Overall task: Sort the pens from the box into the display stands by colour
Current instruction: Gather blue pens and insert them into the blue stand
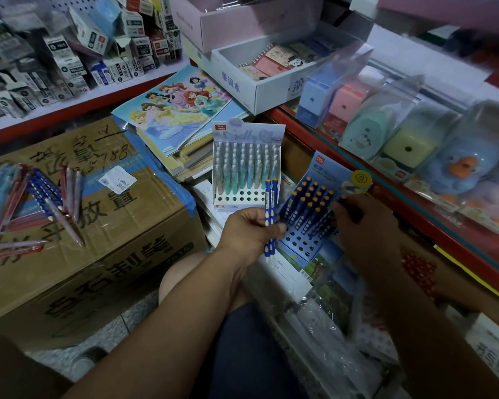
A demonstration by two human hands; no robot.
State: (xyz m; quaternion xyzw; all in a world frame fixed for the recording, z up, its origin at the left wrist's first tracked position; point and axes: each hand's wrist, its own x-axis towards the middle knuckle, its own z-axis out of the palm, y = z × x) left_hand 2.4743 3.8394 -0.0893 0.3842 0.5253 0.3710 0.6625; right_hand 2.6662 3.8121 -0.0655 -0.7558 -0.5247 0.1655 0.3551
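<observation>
- Head view: the left hand [249, 228] grips two blue pens [271, 208], its fingers curled round their lower barrels. The pens stand upright with their tips pointing down, just in front of the stands.
- The right hand [360, 223] lies over the right side of the blue display stand [297, 244]. Its fingers are bent down among the orange-capped pens [308, 203] standing there; I cannot tell whether they pinch one.
- The blue display stand sits tilted. Its upper rows are filled, and open holes show along the lower front.
- The pastel display stand [247, 198] stands upright just behind the left hand. It is packed with pale green and pale blue pens, and its front row of holes is showing.
- A cardboard box [113, 240] sits well to the left, with loose pens [49, 197] in blue, red and pink scattered on its closed top.
- A stack of picture books [179, 108] lies between the box and the stands.
- Packaged sharpeners [409, 145] line the shelf on the right.
</observation>
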